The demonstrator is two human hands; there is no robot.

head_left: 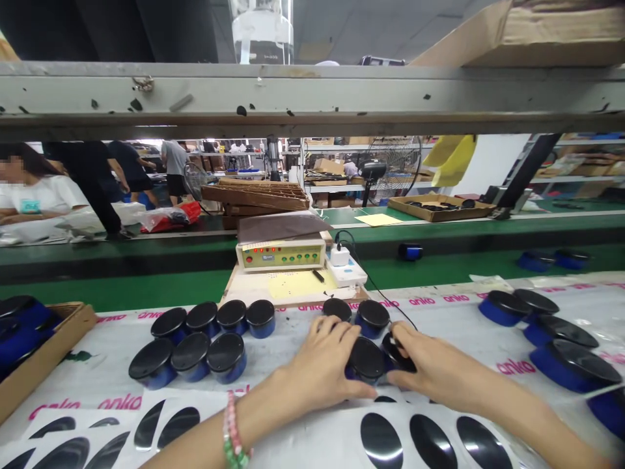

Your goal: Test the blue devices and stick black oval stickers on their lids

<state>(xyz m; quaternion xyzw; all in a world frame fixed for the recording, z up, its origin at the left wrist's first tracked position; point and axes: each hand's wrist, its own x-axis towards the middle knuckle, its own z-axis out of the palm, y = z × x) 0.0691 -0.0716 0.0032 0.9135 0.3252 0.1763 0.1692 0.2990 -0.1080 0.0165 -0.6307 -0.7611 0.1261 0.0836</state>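
My left hand [328, 365], with a beaded bracelet on its wrist, curves around the left side of a round black-topped blue unit [366, 359]. My right hand [420, 358] has its thumb and fingers around another such unit [396, 350], just right of the first. Behind them stand two more units [372, 318], one partly hidden by my left fingers. To the left, several units [226, 357] are grouped in two rows. Sheets with black oval stickers [382, 441] lie in front of my hands.
A control box [280, 254] and a white plug adapter [340, 255] with a cable stand behind. More units [573, 365] are at the right, a cardboard box [73, 332] at the left. A shelf beam [312, 98] crosses above. A person [39, 189] sits across the belt.
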